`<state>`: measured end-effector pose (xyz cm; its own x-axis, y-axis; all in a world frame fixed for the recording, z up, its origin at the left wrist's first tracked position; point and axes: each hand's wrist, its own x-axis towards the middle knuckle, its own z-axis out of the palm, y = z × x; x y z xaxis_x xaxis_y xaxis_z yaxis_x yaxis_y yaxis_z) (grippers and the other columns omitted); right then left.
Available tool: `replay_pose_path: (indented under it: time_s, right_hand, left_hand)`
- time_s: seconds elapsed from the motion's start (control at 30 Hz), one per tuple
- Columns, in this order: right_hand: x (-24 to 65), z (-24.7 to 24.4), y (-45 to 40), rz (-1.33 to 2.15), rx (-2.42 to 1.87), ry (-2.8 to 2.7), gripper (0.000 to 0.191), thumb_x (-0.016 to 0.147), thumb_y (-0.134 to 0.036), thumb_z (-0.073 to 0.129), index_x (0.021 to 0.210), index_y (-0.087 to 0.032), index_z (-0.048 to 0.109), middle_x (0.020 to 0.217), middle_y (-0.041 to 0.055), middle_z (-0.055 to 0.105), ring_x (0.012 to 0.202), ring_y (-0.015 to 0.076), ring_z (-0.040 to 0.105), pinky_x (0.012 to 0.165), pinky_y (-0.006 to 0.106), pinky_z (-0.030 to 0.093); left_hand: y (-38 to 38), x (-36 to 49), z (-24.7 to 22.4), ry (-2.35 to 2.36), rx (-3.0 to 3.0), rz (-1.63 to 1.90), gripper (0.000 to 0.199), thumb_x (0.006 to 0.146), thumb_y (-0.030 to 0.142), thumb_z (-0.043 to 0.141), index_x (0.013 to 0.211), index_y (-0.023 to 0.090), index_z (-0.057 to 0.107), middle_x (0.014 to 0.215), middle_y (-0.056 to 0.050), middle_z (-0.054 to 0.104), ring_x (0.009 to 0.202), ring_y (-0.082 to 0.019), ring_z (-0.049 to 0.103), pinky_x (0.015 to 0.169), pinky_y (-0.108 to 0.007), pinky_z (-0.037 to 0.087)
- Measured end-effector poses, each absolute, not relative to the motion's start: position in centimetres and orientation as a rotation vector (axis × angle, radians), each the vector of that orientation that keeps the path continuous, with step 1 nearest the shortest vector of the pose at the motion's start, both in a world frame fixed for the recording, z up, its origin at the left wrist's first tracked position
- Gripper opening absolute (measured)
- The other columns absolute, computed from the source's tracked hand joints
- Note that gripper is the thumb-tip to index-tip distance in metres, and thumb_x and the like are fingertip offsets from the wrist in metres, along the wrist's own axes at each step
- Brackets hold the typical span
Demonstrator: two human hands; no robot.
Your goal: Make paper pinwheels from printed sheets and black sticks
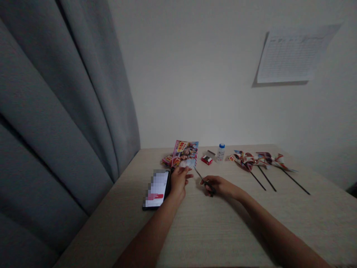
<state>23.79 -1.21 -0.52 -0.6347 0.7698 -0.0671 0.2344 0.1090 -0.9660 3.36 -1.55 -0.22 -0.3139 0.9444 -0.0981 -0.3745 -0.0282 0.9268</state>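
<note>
My left hand is closed on the lower edge of a colourful printed leaflet, which shows people and large price figures. The leaflet stands tilted up above another folded or stacked bright print. To its right, my right hand grips a pair of scissors by the dark handles. The blades point up and left, with their tips close to the leaflet's lower right corner. Whether the tips touch the paper I cannot tell. A phone with a lit, partly blurred screen lies left of my left wrist.
Behind the scissors lie a small red box and an upright bottle with a blue cap. Several paper pinwheels on black sticks lie at the right. A grey curtain borders the left; a printed sheet hangs on the wall.
</note>
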Motion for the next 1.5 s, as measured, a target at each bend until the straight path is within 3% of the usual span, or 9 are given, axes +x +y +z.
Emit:
replay_pose_path:
  time_s: [0.47,1.0,1.5]
  right_hand:
    - [23.4,-0.5,-1.5,1.555,-0.906,-1.877,0.044,0.078,-0.05,0.072,0.104,-0.014,0.065,0.07,0.0011,0.062,0.066,0.0139,0.054,0.066,0.03,0.043]
    - [23.5,-0.4,-1.5,1.5,-0.973,-1.947,0.035,0.081,-0.044,0.067,0.101,-0.016,0.065,0.073,0.0022,0.064,0.067,0.0145,0.055,0.066,0.031,0.043]
    - [23.6,-1.3,-1.1,1.523,-0.929,-1.972,0.038,0.084,-0.047,0.066,0.104,-0.015,0.062,0.074,0.0018,0.063,0.067,0.0136,0.054,0.065,0.029,0.041]
  left_hand:
    - [-1.6,3.5,-0.3,1.15,0.716,1.572,0.035,0.067,0.034,0.083,0.084,0.017,0.057,0.089,-0.007,0.073,0.051,-0.009,0.065,0.038,-0.015,0.022]
    - [-1.6,3.4,-0.2,1.149,0.706,1.589,0.035,0.068,0.034,0.082,0.085,0.017,0.057,0.089,-0.006,0.073,0.052,-0.009,0.065,0.038,-0.015,0.021]
    - [-1.6,3.5,-0.3,1.145,0.697,1.596,0.038,0.065,0.037,0.084,0.084,0.017,0.057,0.089,-0.006,0.072,0.051,-0.009,0.065,0.038,-0.015,0.021]
